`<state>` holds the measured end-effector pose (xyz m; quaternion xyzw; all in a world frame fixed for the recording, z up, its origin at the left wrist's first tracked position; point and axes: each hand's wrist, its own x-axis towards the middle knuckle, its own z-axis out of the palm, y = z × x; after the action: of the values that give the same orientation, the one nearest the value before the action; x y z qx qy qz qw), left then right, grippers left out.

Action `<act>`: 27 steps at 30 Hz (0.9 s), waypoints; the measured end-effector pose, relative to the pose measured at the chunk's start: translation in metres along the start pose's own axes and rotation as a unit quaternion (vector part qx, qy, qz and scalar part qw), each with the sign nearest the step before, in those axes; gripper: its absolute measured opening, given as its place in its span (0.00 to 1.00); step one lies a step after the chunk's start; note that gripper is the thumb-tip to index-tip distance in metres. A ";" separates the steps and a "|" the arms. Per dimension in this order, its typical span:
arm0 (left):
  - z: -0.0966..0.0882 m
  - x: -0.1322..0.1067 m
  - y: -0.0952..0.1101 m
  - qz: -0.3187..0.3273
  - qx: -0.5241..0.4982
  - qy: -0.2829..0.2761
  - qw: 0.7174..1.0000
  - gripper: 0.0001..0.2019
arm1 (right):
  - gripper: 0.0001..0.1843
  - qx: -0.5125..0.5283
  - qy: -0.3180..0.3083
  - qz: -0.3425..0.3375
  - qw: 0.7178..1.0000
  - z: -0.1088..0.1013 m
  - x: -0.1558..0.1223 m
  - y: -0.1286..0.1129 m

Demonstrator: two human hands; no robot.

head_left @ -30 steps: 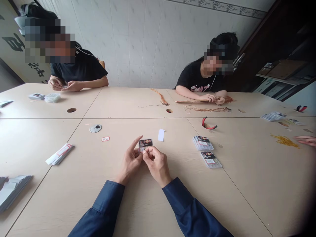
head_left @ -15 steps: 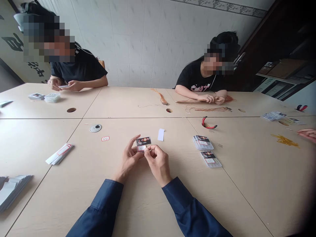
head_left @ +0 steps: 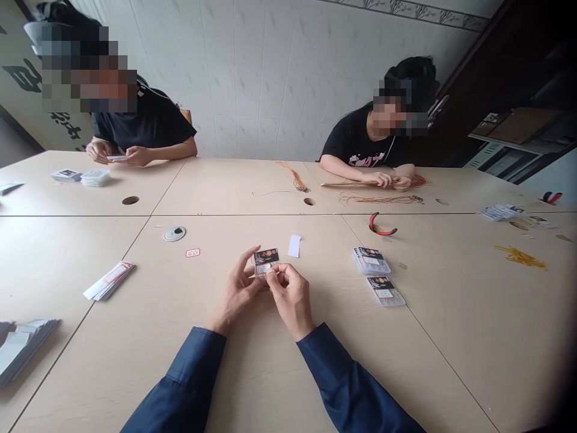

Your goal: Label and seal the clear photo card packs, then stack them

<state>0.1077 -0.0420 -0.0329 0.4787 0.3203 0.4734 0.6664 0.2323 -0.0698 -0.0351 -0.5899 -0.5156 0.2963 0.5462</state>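
Observation:
A small black card in a clear sleeve (head_left: 265,260) is held just above the table in front of me. My left hand (head_left: 238,290) grips its left edge with thumb and fingers, the index finger stretched up along it. My right hand (head_left: 291,294) pinches its lower right corner with fingertips pressed together. A white paper slip (head_left: 294,246) lies just beyond the card. Two piles of similar sleeved cards (head_left: 371,260) (head_left: 385,291) rest to the right of my hands.
Red-handled pliers (head_left: 379,225) lie beyond the piles. White card stacks (head_left: 109,281) (head_left: 18,347) sit at the left. A round metal cap (head_left: 174,234) and small red label (head_left: 193,252) lie ahead left. Two people work across the table with cords (head_left: 381,199).
The card has tilted slightly between my fingers and my right fingertips have shifted along its lower edge. Another person's hand at the far right edge has withdrawn from view.

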 end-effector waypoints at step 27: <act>-0.008 0.004 -0.017 0.010 0.064 -0.023 0.998 0.34 | 0.13 0.010 -0.045 0.001 0.999 -0.001 -0.001 -0.001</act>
<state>0.1079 -0.0371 -0.0519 0.5340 0.3300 0.4475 0.6369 0.2321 -0.0716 -0.0340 -0.5708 -0.5358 0.3287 0.5282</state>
